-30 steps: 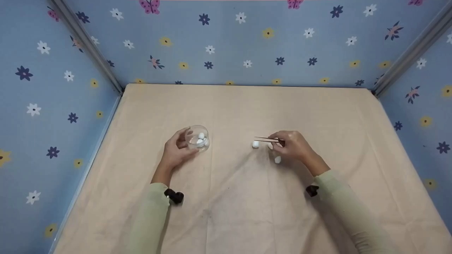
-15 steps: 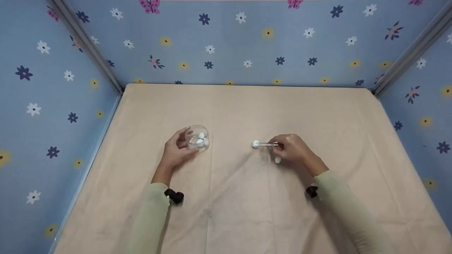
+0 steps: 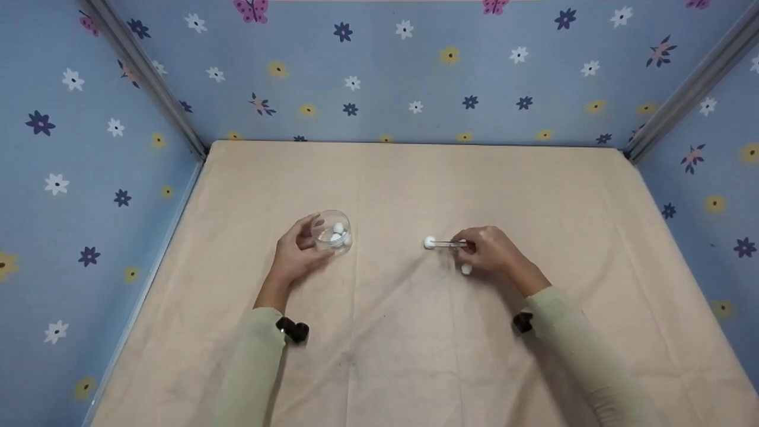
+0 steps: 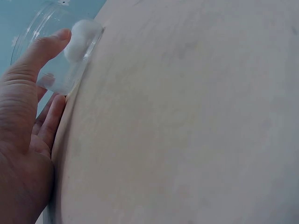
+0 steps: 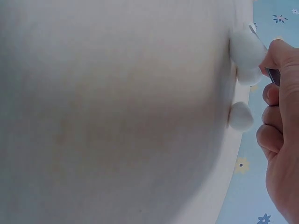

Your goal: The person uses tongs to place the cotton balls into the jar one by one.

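My left hand [image 3: 290,255] holds a clear round cup [image 4: 51,79] by its side, thumb and fingers around it. Several white cotton balls [image 3: 338,228] lie inside the cup. My right hand [image 3: 492,252] pinches a pair of metal tweezers [image 3: 450,244], whose tips point left and reach a cotton ball [image 3: 429,242] on the cloth. Whether the tips grip that ball, I cannot tell. Close to the right hand lies another cotton ball [image 3: 466,269]. In the right wrist view three balls show near the fingers, the largest cotton ball [image 5: 246,49] partly covering one behind it.
A beige cloth [image 3: 391,332] with creases covers the table. Blue flower-patterned panels [image 3: 379,77] stand at the back and both sides, with grey posts [image 3: 148,77] at the corners. Black wrist cameras [image 3: 292,330] sit on both sleeves.
The right hand has shifted slightly down, bringing the tweezers from above the far cotton ball onto it. The left hand and the cup have stayed still.
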{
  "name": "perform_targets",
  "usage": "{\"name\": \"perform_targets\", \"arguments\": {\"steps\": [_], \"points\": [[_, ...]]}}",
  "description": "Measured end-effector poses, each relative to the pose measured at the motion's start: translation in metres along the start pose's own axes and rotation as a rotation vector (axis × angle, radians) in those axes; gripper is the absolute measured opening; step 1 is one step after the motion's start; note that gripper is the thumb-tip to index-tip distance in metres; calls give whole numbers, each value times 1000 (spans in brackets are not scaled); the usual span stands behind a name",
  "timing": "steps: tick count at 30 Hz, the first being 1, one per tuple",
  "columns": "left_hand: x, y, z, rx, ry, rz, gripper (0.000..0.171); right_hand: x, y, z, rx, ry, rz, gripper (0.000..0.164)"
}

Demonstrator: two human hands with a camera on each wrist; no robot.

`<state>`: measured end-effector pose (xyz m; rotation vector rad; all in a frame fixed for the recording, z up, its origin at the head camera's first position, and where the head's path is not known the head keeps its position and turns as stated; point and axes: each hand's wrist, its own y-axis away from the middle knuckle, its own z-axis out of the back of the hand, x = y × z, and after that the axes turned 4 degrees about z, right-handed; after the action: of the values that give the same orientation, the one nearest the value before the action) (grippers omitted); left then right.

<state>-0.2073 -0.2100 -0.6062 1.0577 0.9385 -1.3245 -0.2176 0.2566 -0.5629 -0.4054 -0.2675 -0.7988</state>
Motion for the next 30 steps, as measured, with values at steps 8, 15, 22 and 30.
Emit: {"name": "perform_targets", "arguments": {"steps": [8,15,22,30], "points": [[0,0,0,-1,-9,-3,92,0,0,1,18,-15,-35,15],[-2,1,0,1,-19,-6,92,0,1,-1,1,2,-19,14],[-1,0,0,1,-8,-3,92,0,1,0,3,-2,-18,14],[0,-1,0,4,-15,7,93,-2,2,-2,-11,-8,-5,13]]}}
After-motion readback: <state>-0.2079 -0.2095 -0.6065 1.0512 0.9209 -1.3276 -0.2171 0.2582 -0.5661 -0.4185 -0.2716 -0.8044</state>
